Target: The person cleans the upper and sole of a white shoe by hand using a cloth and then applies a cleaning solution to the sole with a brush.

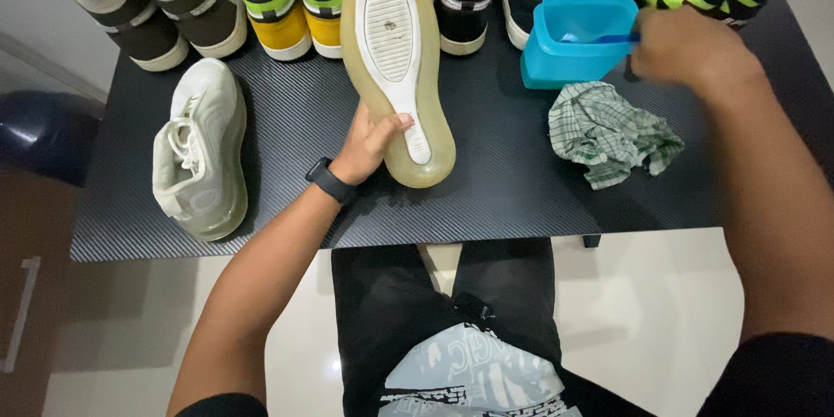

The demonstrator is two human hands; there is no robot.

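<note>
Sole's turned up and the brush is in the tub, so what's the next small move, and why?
Probably lift the brush out of the blue tub and bring it to the sole: the left hand holds the shoe sole-up, and the right hand grips the brush.

Head camera looks steeply down, close over table.
</note>
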